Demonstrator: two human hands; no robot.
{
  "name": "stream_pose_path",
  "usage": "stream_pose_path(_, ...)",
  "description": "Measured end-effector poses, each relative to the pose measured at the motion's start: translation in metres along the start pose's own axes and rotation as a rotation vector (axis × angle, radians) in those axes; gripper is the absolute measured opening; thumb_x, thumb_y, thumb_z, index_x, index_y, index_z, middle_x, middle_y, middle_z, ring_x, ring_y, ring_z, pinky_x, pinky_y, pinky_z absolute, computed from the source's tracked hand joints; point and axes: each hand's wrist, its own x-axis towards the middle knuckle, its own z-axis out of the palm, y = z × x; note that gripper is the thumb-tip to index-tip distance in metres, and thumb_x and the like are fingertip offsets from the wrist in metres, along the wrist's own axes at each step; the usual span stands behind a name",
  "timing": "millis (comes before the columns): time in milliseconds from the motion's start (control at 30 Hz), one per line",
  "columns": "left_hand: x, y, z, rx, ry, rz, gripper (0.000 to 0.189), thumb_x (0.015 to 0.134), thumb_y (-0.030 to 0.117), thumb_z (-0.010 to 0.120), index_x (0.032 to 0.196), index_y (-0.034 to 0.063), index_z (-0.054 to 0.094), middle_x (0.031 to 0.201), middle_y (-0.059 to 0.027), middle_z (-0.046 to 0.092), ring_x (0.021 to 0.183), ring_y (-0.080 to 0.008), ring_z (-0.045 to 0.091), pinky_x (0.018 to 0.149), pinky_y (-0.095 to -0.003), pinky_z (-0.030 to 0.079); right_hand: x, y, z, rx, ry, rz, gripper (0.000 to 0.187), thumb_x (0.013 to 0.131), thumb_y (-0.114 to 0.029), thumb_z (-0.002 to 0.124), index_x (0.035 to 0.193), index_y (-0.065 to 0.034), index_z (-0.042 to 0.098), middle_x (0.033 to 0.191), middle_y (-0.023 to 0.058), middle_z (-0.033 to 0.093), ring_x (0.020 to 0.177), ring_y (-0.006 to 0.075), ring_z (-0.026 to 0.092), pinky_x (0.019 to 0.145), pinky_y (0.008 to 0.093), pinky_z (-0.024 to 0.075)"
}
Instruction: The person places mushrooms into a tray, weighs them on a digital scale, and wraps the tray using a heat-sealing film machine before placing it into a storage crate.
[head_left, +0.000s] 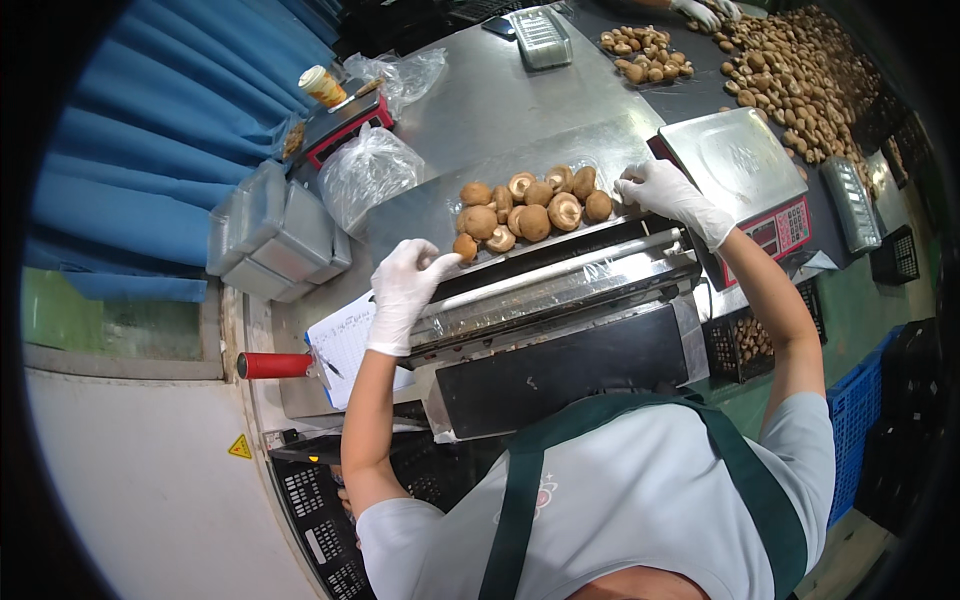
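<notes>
My left hand (409, 289), in a white glove, is at the near left corner of a group of brown mushrooms (534, 223). Its fingertips seem to pinch the edge of clear plastic film (454, 214) there. My right hand (660, 191), gloved too, is at the right end of the mushrooms, its fingers curled at the film's edge. The mushrooms lie together on the film, some caps up, some stems up; whether a tray is beneath them I cannot tell. Just in front of them stands a film wrapping machine (555, 289) with a roller and a black plate (562, 371).
At right is a digital scale (735, 169), beyond it a mushroom pile (802, 82) and a co-worker's gloved hands (705, 11). At left are clear plastic trays (281, 232), a plastic bag (371, 176), a second scale (349, 135) with a cup (322, 86), a clipboard (352, 352) and a red cylinder (274, 366).
</notes>
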Motion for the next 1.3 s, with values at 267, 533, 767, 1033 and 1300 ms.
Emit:
stream_pose_path(267, -0.035, -0.033, -0.026, 0.102, -0.266, 0.637, 0.023, 0.073, 0.013, 0.071, 0.095, 0.0135, 0.068, 0.091, -0.0035, 0.065, 0.076, -0.0236, 0.061, 0.066, -0.0340, 0.050, -0.063, 0.017, -0.030, -0.262, 0.034, -0.529, 0.017, 0.077, -0.010, 0.066, 0.093, -0.0051, 0.067, 0.080, 0.0122, 0.066, 0.076, 0.0288, 0.065, 0.069, 0.0377, 0.0527)
stream_pose_path(533, -0.011, -0.015, 0.003, 0.094, -0.048, 0.267, 0.047, 0.074, 0.028, 0.074, 0.116, 0.0111, 0.060, 0.108, -0.0079, 0.061, 0.091, -0.0253, 0.062, 0.078, -0.0346, 0.051, -0.075, 0.024, -0.017, -0.374, 0.118, -0.617, 0.020, 0.080, -0.016, 0.065, 0.097, -0.0060, 0.064, 0.082, 0.0099, 0.064, 0.074, 0.0273, 0.065, 0.063, 0.0367, 0.0524)
stream_pose_path(767, 0.008, -0.010, 0.025, -0.115, -0.194, 0.059, 0.044, 0.079, 0.027, 0.071, 0.115, 0.0042, 0.061, 0.101, -0.0084, 0.060, 0.084, -0.0190, 0.060, 0.076, -0.0299, 0.048, -0.106, -0.016, 0.000, -0.140, 0.292, -0.620, 0.022, 0.079, -0.015, 0.069, 0.100, -0.0099, 0.065, 0.081, 0.0096, 0.065, 0.072, 0.0266, 0.064, 0.063, 0.0359, 0.0522)
stream_pose_path(1033, -0.056, 0.048, -0.016, -0.807, -0.335, -0.051, 0.039, 0.083, 0.020, 0.069, 0.113, -0.0017, 0.060, 0.104, -0.0010, 0.056, 0.095, -0.0107, 0.054, 0.087, -0.0252, 0.042, -0.137, -0.065, 0.025, 0.533, 0.254, -0.462, 0.019, 0.081, -0.014, 0.071, 0.098, -0.0046, 0.068, 0.084, 0.0089, 0.069, 0.067, 0.0164, 0.066, 0.061, 0.0269, 0.0517)
stream_pose_path(1300, -0.108, 0.078, 0.011, -1.044, -0.365, -0.076, 0.049, 0.077, 0.019, 0.077, 0.118, -0.0014, 0.059, 0.108, -0.0032, 0.056, 0.088, -0.0097, 0.051, 0.077, -0.0231, 0.043, -0.139, -0.109, 0.070, 0.712, 0.112, -0.552, 0.028, 0.080, -0.017, 0.072, 0.103, -0.0025, 0.065, 0.072, 0.0078, 0.066, 0.060, 0.0160, 0.064, 0.059, 0.0250, 0.0532)
